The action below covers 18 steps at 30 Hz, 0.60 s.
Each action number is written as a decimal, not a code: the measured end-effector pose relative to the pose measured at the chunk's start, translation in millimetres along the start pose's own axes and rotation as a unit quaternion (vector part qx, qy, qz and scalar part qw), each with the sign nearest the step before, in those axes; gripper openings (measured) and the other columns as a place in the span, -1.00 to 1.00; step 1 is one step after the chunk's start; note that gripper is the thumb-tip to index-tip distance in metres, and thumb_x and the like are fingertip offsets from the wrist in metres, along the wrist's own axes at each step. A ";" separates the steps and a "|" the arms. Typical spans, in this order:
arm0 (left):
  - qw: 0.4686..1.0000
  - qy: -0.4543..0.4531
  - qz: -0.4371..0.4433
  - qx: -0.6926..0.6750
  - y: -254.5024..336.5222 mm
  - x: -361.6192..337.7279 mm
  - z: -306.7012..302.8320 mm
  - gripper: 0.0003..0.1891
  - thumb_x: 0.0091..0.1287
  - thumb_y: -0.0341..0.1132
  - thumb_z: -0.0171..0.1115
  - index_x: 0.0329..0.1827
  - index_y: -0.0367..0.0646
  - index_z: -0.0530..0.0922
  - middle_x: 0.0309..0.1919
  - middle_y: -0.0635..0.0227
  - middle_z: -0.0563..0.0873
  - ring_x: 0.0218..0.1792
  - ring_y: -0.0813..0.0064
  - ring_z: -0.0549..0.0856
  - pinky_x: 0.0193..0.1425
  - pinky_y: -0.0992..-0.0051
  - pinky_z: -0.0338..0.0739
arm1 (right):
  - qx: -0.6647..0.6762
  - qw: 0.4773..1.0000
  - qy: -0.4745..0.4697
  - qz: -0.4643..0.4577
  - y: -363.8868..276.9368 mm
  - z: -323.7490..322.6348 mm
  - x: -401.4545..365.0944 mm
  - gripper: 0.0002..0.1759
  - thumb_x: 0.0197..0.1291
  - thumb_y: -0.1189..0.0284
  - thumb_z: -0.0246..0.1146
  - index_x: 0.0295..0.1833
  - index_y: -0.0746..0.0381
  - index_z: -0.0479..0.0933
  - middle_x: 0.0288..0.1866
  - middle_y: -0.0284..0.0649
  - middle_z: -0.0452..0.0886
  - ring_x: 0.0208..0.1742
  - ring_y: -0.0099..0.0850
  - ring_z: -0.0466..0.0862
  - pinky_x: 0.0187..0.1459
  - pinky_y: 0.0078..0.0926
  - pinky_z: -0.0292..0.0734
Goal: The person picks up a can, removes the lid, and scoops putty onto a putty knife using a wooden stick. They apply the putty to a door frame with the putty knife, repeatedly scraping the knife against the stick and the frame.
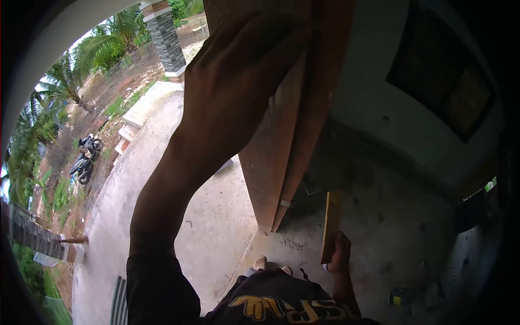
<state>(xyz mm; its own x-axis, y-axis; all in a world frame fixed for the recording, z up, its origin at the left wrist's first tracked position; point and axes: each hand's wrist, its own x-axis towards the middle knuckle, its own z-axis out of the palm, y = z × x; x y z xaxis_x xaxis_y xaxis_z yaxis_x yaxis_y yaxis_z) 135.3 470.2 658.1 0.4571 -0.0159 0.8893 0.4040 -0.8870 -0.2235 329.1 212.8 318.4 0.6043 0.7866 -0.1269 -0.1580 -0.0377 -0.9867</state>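
My left hand (238, 81) is raised high in front of me against a tall brown wooden door or panel (271, 157). Its fingers are bent toward the wood near the top, in shadow, and whether they hold anything does not show. Low on the right, my right hand (340, 252) is closed around the lower part of a flat, yellowish wooden piece (331, 225), which stands roughly upright. A small metal fitting (286, 203) sits near the bottom of the panel.
Concrete floor (211, 216) runs out to a porch edge at the left, with a tiled pillar (165, 40) beyond. A motorcycle (85, 160) stands outside. To the right are a dark room with a window (444, 76) and a dim object on the floor (401, 295).
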 end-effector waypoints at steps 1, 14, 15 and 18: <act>1.000 0.001 -0.005 0.005 1.8 0.8 12.5 -0.44 -0.01 -0.72 0.11 0.09 -0.09 0.64 0.08 0.22 0.66 0.13 0.16 0.63 0.22 0.27 0.54 | 0.000 1.000 0.002 0.009 -4.1 2.9 -0.4 -0.60 0.45 0.17 -0.01 -0.38 0.23 0.31 -0.44 -0.48 0.27 -0.34 -0.67 0.24 -0.31 -0.57 0.21; 0.985 -0.152 -0.072 -0.026 56.7 -123.8 13.0 -0.60 0.19 -0.43 0.17 0.13 -0.11 0.63 0.18 0.15 0.55 0.24 0.03 0.51 0.29 0.01 0.43 | 0.015 0.998 0.061 0.016 6.4 -17.2 -19.4 -0.57 0.44 0.07 0.01 -0.39 0.17 0.30 -0.45 -0.52 0.23 -0.37 -0.67 0.21 -0.34 -0.56 0.19; 0.996 -0.077 -0.046 0.025 37.3 -72.3 -8.0 -0.61 0.15 -0.49 0.19 0.08 -0.11 0.66 0.09 0.17 0.63 0.18 0.10 0.58 0.24 0.16 0.50 | 0.007 0.998 0.068 0.006 6.1 -14.7 -20.6 -0.57 0.44 0.09 0.00 -0.39 0.18 0.30 -0.45 -0.51 0.23 -0.37 -0.67 0.21 -0.34 -0.55 0.19; 0.982 0.075 0.014 0.172 -19.8 62.8 -43.5 -0.61 0.22 -0.67 0.00 0.06 -0.20 0.63 -0.06 0.13 0.72 -0.01 0.28 0.71 0.12 0.33 0.59 | -0.041 0.998 0.050 -0.004 5.5 -16.8 -23.3 -0.58 0.45 0.13 -0.02 -0.39 0.21 0.30 -0.46 -0.49 0.22 -0.37 -0.65 0.20 -0.35 -0.54 0.17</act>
<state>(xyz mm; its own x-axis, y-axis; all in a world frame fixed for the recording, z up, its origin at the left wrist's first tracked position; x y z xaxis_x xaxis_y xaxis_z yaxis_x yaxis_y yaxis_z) 121.5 466.6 735.8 0.3604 -0.1281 0.9240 0.6493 -0.6767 -0.3471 327.3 183.9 314.2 0.6812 0.7215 -0.1238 -0.0911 -0.0842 -0.9923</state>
